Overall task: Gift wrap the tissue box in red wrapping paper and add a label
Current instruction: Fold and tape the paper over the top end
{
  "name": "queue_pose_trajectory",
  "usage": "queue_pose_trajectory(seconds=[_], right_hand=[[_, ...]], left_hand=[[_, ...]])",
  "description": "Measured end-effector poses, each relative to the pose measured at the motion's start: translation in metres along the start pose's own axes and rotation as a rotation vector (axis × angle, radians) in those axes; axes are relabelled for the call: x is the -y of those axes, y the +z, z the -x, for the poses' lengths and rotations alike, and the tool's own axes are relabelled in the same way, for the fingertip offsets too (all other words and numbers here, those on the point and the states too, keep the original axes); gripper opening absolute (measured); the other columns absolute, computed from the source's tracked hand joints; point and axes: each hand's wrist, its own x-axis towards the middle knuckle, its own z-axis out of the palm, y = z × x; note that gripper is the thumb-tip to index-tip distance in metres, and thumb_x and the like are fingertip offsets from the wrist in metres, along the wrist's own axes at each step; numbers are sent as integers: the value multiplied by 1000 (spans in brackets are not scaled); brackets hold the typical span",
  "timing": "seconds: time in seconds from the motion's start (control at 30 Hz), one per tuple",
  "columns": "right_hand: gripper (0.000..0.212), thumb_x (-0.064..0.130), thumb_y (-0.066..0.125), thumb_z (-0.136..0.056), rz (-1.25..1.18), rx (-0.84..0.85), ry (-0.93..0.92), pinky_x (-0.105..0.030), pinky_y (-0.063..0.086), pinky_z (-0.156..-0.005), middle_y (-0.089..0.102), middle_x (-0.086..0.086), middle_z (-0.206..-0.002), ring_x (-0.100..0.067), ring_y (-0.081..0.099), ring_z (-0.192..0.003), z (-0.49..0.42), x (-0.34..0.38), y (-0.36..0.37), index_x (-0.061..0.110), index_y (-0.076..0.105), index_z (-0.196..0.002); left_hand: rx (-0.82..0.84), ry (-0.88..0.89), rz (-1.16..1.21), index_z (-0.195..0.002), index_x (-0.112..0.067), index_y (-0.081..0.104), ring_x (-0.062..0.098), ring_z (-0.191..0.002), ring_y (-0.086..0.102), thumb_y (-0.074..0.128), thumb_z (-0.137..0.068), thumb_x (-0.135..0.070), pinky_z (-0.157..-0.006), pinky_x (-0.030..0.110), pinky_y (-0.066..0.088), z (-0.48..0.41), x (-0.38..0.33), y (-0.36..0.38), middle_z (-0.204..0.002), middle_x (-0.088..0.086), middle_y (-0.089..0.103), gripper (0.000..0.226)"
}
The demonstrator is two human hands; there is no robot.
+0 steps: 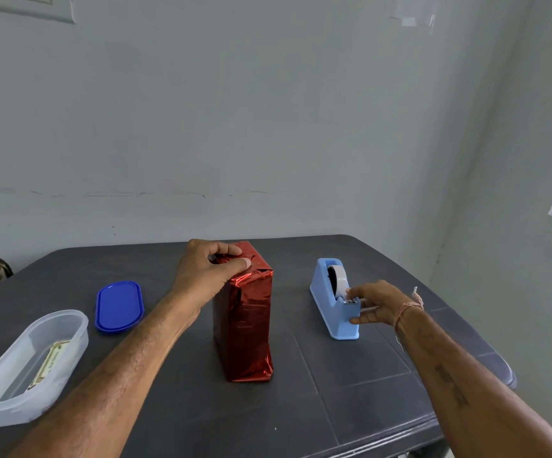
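Wrapped box | left hand fingers clamp its top | right hand fingers pinch tape right of box

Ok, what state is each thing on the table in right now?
Red foil-wrapped box: upright, top folds held by left grip.
Light blue tape dispenser: white tape roll loaded, right grip at cutter.
Clear oval plastic container: open, cream card inside.
Blue oval lid: off, flat on dark grey table.
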Motion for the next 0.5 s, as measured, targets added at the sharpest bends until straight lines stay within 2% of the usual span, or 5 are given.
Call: queue_pose_trajectory(seconds=[0.17,0.27,0.37,0.5], right_hand=[[52,6,67,-97,-76,10,40,-61,60,-72,44,-23,-137,-47,57,-119,-6,1,2,-2,46,-143],[55,10,66,-98,-133,4,37,-63,59,-66,40,-23,-149,-48,50,-130,-6,1,4,3,45,-148],[35,9,66,-97,-191,18,5,-64,59,-61,43,-19,-144,-46,47,-134,0,-3,6,4,55,-129],[10,12,66,-97,-254,12,-34,-60,61,-74,50,-17,-133,-44,55,-123,9,-13,8,4,63,-101]], left_hand=[[-7,-3,-4,-88,-29,79,16,-108,61,91,-72,-35,-91,36,54,0,1,0,-116,-2,63,22],[-10,-5,-7,-89,-27,78,15,-107,60,91,-73,-33,-94,37,55,2,-1,-1,-115,-5,60,21],[-6,5,6,-89,-27,78,14,-107,61,91,-73,-32,-93,36,55,4,-3,-1,-113,-7,61,21],[7,15,25,-91,-23,78,11,-107,59,89,-76,-26,-92,33,53,5,-6,1,-109,-13,57,19]])
